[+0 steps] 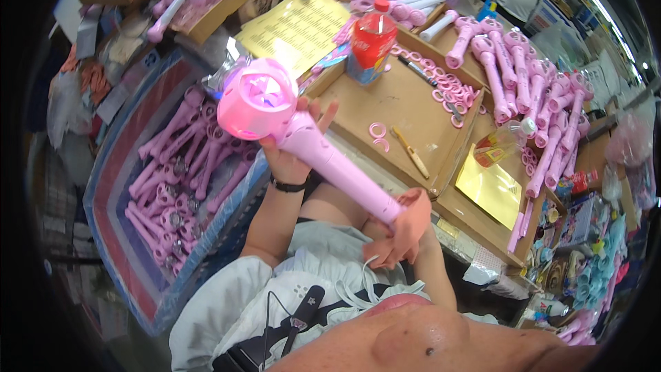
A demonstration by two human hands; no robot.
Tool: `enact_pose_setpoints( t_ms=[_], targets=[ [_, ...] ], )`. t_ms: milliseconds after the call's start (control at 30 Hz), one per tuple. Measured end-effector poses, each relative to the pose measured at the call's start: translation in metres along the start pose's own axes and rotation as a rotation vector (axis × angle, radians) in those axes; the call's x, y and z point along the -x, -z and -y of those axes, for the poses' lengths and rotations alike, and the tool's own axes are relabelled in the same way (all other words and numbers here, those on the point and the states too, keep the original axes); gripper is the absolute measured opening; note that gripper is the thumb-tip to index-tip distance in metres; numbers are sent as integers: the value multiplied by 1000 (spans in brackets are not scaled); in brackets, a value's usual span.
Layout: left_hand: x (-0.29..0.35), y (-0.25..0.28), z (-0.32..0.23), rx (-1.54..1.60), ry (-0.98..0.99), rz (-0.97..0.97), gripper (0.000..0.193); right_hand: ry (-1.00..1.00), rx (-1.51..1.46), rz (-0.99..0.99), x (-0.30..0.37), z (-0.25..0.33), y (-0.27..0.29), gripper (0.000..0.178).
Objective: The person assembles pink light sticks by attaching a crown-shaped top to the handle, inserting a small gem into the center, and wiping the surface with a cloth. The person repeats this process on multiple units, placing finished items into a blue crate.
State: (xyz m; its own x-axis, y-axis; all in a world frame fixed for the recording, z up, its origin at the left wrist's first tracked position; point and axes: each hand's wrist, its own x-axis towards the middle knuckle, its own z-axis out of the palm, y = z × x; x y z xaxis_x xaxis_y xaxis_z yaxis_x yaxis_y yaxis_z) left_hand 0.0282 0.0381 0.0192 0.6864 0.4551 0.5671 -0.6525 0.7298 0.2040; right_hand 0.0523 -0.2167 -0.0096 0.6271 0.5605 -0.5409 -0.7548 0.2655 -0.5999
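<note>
A pink toy wand [337, 162] is held aslant in front of me, its round head [261, 100] up at the left and glowing pink and violet around a clear faceted centre. My left hand [289, 162], with a black band at the wrist, supports the wand just below the head; some fingertips show past its far side. At the lower end of the handle, my right hand [418, 229] is closed around it through a salmon-coloured cloth [396, 234], which hides most of the fingers.
A blue-rimmed bin [237, 196] of pink wands stands at left. Ahead, a cardboard tray [358, 114] holds pink rings [447, 86], a yellow-handled tool [411, 153] and a red-labelled bottle [372, 45]. More wands [527, 79] lie at right, near another bottle [499, 143]. Someone stands beyond.
</note>
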Motion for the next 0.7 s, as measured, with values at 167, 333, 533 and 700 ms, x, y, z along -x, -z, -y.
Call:
enact_pose_setpoints(
  t_ms=[167, 333, 533, 700],
  targets=[
    [-10, 0, -3, -86, 122, 125, 78, -106, 474, 282, -9, 3, -8, 19],
    [-15, -3, 7, -44, 129, -199, 68, 250, 1001, 223, 2, -28, -7, 23],
    [-18, -1, -8, -236, 371, -321, 66, 187, 393, 60, 11, 5, -4, 39],
    [7, -16, -1, -513, 628, -315, 65, 590, 50, -110, 3, 54, -20, 39]
  ],
)
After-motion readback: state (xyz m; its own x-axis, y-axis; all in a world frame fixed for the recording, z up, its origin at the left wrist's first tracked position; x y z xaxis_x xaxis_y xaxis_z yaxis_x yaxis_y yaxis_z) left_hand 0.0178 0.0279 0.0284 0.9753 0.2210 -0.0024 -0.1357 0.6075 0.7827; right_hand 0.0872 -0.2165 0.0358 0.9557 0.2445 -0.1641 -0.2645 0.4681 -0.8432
